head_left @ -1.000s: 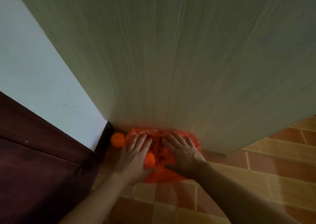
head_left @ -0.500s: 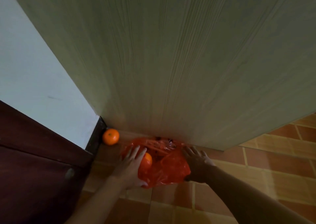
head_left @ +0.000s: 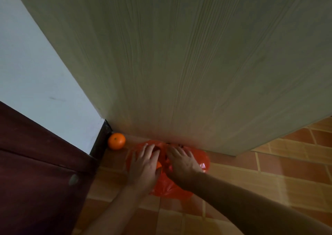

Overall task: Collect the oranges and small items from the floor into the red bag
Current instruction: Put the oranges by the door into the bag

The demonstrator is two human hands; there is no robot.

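Red bag point(head_left: 172, 190): thin red plastic, crumpled, lay on the floor point(head_left: 269, 172) at lower centre of the frame, its far edge against the foot of the pale wood-grain panel point(head_left: 179, 64). Both hands covered most of its upper part; bare plastic showed below the wrists and at the right side.

Left hand point(head_left: 143, 166): lay palm down on the left half of the bag, fingers spread and nearly straight, tips reaching toward the panel. Grip released; it rested on the plastic rather than closing round it.

Right hand point(head_left: 181, 163): lay palm down on the right half of the bag, just beside the left hand, fingers likewise extended. Grip released, pressing flat. The forearm ran in from the lower right of the frame.

Orange in bag point(head_left: 158, 164): a small patch of bright orange showed at the inner edge of the left hand, between the two hands. Whether it sat inside the plastic or on top of it could not be told.

Loose orange point(head_left: 116, 141): whole, round, lay on the floor left of the bag, apart from it, in the corner where the panel met the dark skirting point(head_left: 100, 141).

Wall point(head_left: 36, 73): pale, upper left of the frame.

Dark red-brown panel point(head_left: 36, 172): filled the lower left, with a round knob point(head_left: 73, 179) on it.

Floor: terracotta tiles with lighter joints, across the lower right.
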